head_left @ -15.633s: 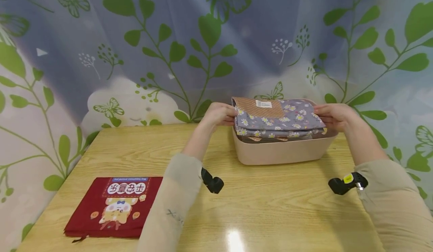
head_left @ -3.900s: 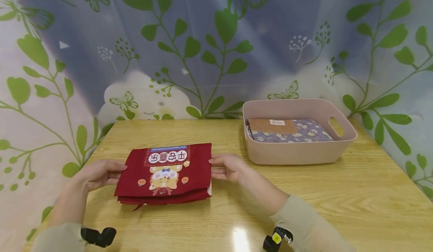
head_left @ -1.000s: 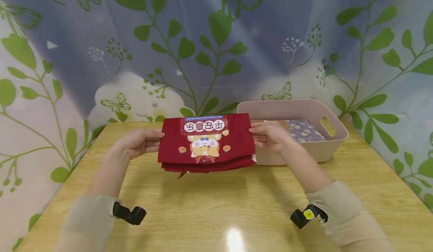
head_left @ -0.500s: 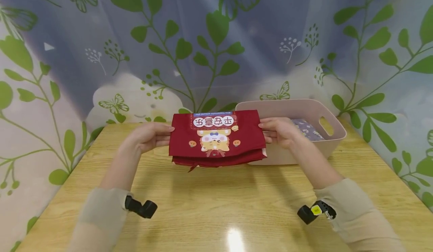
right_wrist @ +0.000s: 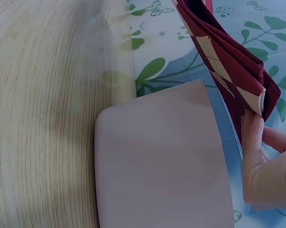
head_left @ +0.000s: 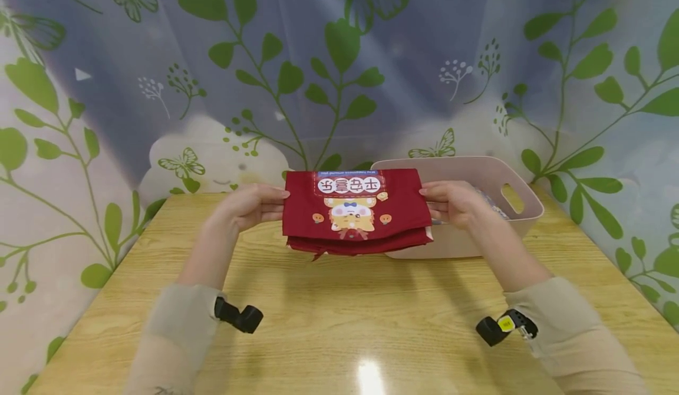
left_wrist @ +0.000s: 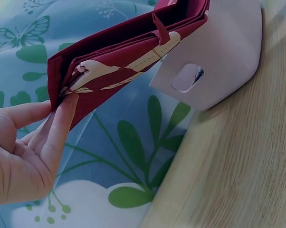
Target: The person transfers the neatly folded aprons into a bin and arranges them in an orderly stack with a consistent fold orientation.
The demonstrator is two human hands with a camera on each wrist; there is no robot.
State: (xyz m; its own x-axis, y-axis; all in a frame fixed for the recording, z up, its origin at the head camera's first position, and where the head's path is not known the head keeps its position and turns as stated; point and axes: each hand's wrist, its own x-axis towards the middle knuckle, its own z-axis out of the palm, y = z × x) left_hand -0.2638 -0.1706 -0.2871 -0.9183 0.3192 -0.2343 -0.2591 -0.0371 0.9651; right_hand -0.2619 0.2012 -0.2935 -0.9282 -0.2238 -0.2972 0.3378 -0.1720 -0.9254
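Note:
A folded red apron (head_left: 355,209), printed with a cartoon animal and white characters, hangs level above the table. My left hand (head_left: 254,207) pinches its left edge between thumb and fingers. At the opposite edge, my right hand (head_left: 450,201) holds it the same way. In the left wrist view, the layered apron (left_wrist: 128,66) shows a beige-and-red checked part and a small strap. The apron's right end overlaps the front left of a pale pink plastic bin (head_left: 451,246). Inside the bin, only a sliver of floral cloth (head_left: 493,203) shows past my right hand.
The bin has a handle hole (head_left: 513,198) in its right side and stands toward the back right of the wooden table (head_left: 329,324). Behind the table hangs a blue leaf-patterned curtain (head_left: 403,88). A wrist camera (head_left: 239,315) is strapped to each forearm.
Earlier both hands held the folded floral cloth at the bin, where it now lies. They then lifted the red apron off the table's left side. Over the last second it has moved right and slightly up.

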